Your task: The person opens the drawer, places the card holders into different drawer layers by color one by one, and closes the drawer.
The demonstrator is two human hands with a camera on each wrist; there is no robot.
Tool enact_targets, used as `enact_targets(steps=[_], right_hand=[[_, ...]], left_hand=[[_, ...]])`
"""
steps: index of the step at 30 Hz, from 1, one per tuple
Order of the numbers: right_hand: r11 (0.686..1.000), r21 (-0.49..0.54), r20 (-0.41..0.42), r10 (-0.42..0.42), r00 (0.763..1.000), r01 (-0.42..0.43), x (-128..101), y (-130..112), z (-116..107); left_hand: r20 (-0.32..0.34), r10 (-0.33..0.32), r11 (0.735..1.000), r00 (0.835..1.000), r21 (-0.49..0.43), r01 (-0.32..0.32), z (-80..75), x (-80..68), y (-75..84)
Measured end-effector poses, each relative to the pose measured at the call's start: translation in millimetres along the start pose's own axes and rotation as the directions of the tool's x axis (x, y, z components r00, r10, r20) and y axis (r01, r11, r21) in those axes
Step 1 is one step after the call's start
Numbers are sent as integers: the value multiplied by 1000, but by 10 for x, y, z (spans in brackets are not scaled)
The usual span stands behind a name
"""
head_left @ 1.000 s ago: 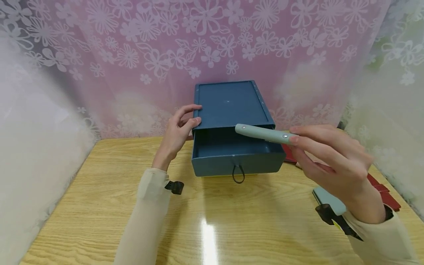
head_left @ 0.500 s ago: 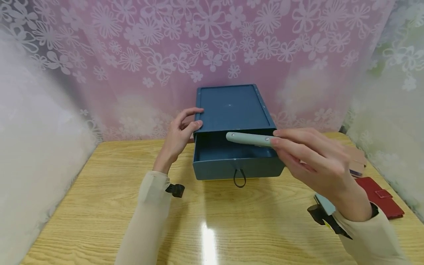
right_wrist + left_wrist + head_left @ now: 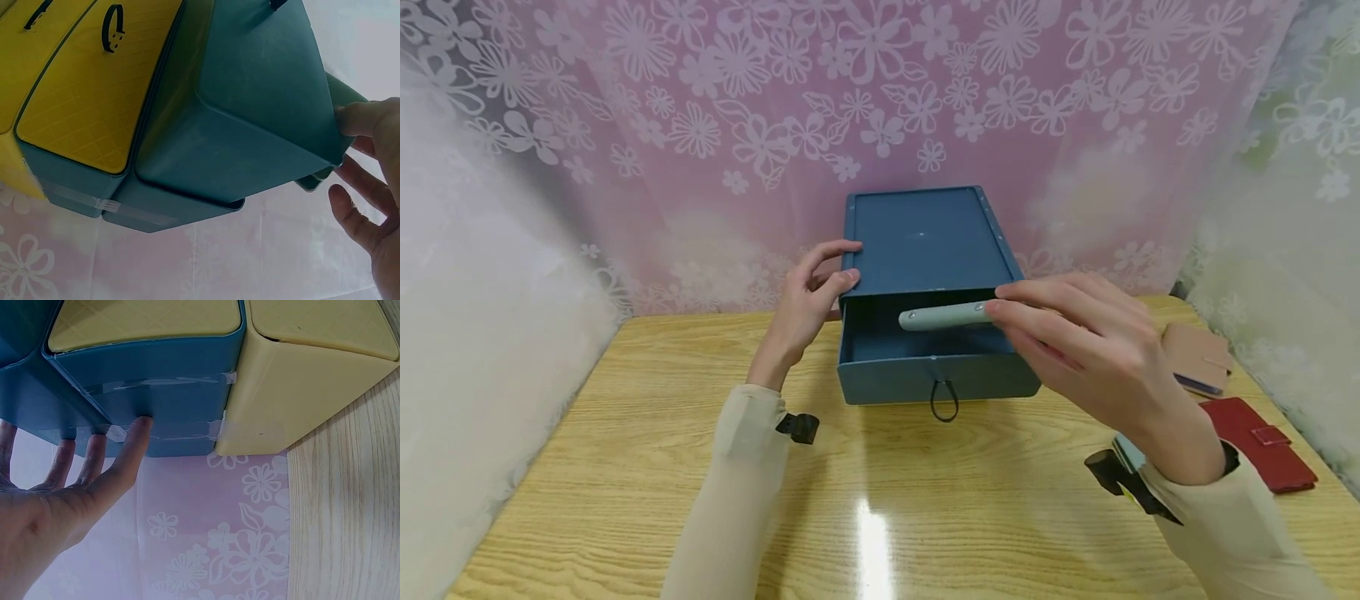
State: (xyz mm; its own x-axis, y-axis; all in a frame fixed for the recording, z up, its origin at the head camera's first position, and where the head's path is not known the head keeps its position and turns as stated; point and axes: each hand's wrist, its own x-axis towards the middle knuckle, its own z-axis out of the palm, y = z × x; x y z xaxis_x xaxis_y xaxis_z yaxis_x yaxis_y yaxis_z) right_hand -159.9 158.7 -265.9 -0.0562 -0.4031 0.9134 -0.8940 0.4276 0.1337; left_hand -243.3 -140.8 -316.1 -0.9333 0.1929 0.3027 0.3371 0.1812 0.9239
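Two hands are at work around our blue drawer unit point(image 3: 925, 242), which stands at the far middle of the wooden table point(image 3: 625, 467) against the flowered curtain point(image 3: 715, 125). Our left hand point(image 3: 805, 304) rests against the unit's left side with fingers nearly straight, their tips pressed on the blue wall point(image 3: 140, 425) and not curled round anything; we judge this steadies the unit so it does not slide while the top drawer point(image 3: 936, 350) stands pulled out toward us. That drawer is open, its loop handle point(image 3: 943, 400) hanging at the near front, and its inside looks bare where we can see it. Our right hand point(image 3: 1075, 350) pinches one end of a pale green pen point(image 3: 943, 316) between thumb and fingertips, holding it level and crosswise just above the open drawer, with the free end pointing left; held flat like that, it seems lined up with the drawer's width. The right wrist view shows the drawer's corner from below and the fingers point(image 3: 369, 119) at its edge, with yellow drawers point(image 3: 81, 94) lower in the same unit. Near the right edge of the table lie a tan wallet point(image 3: 1198, 358) and a red wallet point(image 3: 1262, 442), apart from the unit, and a pale grey-green thing point(image 3: 1126, 452) shows partly behind our right wrist; we cannot tell what it is.
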Motion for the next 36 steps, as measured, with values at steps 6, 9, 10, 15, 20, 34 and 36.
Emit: enact_targets(steps=[6, 9, 10, 15, 20, 34, 36], right_hand=[[1000, 2, 87, -5, 996, 5, 6, 9, -1], [1000, -7, 116, -3, 993, 4, 6, 10, -9], [1000, -9, 126, -3, 992, 4, 7, 9, -13], [1000, -25, 196, -3, 981, 8, 21, 13, -32], [1000, -24, 248, 8, 969, -2, 22, 34, -32], [996, 28, 279, 78, 957, -89, 9, 109, 27], [995, 20, 272, 91, 958, -100, 5, 113, 25]], left_hand=[[3, -2, 1000, 1000, -2, 2, 4, 1, 6], [1, -4, 1000, 1000, -4, 4, 3, 0, 6], [1, -4, 1000, 1000, -5, 4, 3, 2, 5], [-1, -1, 1000, 1000, -5, 1, 0, 3, -12], [2, 4, 1000, 1000, -6, -4, -5, -3, -6], [4, 0, 1000, 1000, -3, 0, -8, 6, -8], [3, 1, 1000, 1000, 0, -1, -8, 5, -10]])
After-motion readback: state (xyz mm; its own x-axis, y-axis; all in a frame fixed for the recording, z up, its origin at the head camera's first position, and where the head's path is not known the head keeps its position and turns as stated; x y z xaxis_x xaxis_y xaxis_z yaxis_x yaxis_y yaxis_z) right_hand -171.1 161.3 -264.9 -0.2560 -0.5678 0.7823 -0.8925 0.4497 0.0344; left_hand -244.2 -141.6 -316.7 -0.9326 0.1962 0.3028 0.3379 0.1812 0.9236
